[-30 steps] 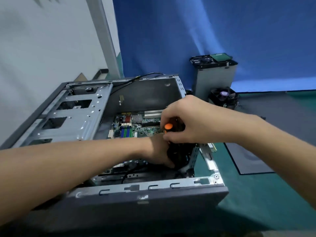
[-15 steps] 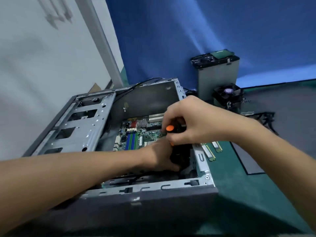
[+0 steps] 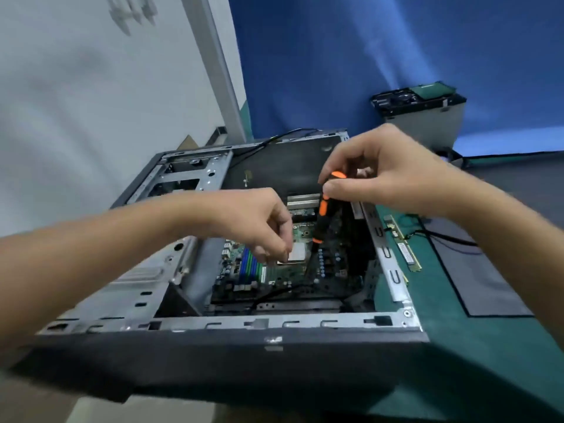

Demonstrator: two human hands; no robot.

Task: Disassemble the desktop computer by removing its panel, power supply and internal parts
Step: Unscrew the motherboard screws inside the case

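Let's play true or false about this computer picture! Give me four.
1. The right hand holds an orange-and-black screwdriver. True.
2. The computer case is closed up. False: it is open, and the motherboard shows.
3. Memory sticks lie on the green mat beside the case. True.
4. The left hand holds a hammer. False: it hovers at the silver processor, with no hammer.

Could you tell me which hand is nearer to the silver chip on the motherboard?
The left hand: its fingertips sit beside the chip; the right hand is higher, gripping the top of the screwdriver.
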